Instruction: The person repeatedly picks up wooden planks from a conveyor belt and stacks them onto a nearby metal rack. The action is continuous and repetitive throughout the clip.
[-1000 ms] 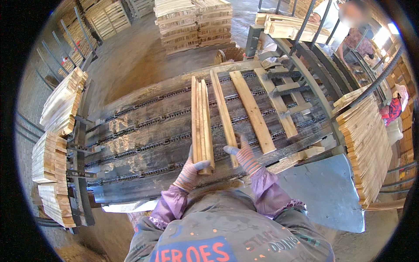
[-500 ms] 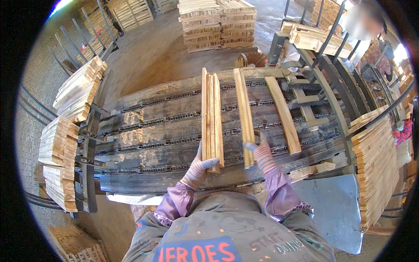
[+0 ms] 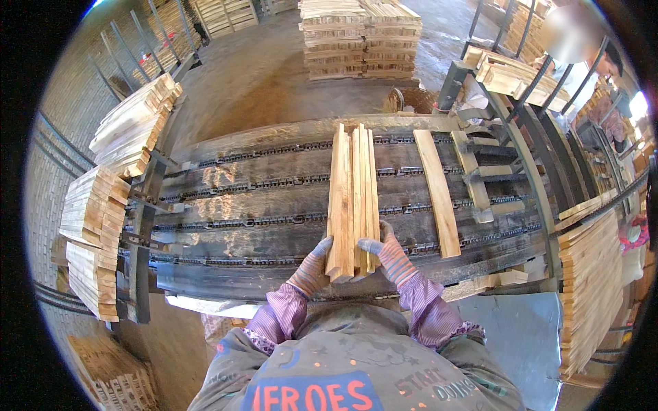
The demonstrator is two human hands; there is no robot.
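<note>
Several pale wooden slats [image 3: 354, 198] stand side by side in a bundle between my two gloved hands, running away from me over the chain conveyor [image 3: 274, 214]. My left hand [image 3: 312, 268] presses its fingers round the bundle's near left end. On the other side, my right hand [image 3: 388, 253] grips the near right end, thumb over the slats' ends. The undersides of both hands' fingers are partly hidden by the wood. A single wooden slat [image 3: 437, 193] lies apart to the right of the bundle, with another slat [image 3: 473, 177] farther right.
Stacked slats rest in a rack on the left [image 3: 93, 212] and in a tall pile on the right [image 3: 591, 288]. A large wood stack [image 3: 362, 42] stands on the floor beyond the conveyor. A blue metal sheet [image 3: 515, 335] is at my right. Another person [image 3: 595, 75] is at the far right.
My right hand has moved left with its slat, closing the gap to the slats at my left hand. They now form one bundle. The whole view has shifted slightly.
</note>
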